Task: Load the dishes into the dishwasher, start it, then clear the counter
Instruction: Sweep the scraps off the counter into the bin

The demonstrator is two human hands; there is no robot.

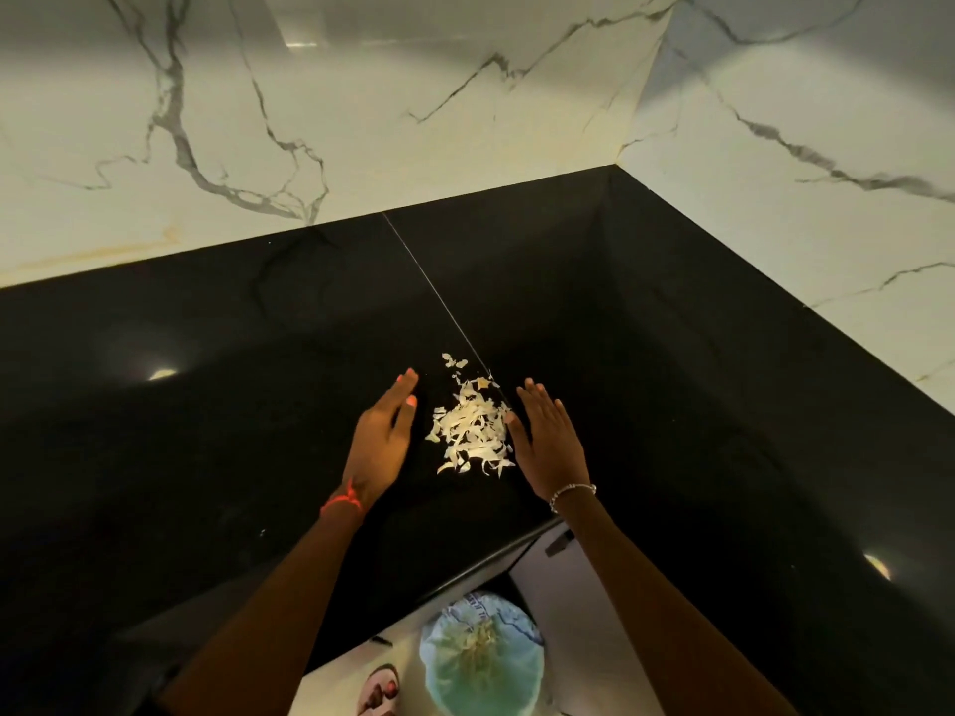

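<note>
"What stands at the back?"

"White marble wall panels with grey veins [362, 121], meeting in a corner at the upper right. A yellowish stain [103, 253] runs low on the left one."

"And lower down?"

"A pale floor [336, 679], toes in a sandal [380, 689], and a pale panel with a small dark handle [558, 586]."

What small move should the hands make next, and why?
Probably bring the left hand and right hand together to scoop the scraps: both hands are open, flanking the pile on the counter, and a lined bin sits below its edge.
</note>
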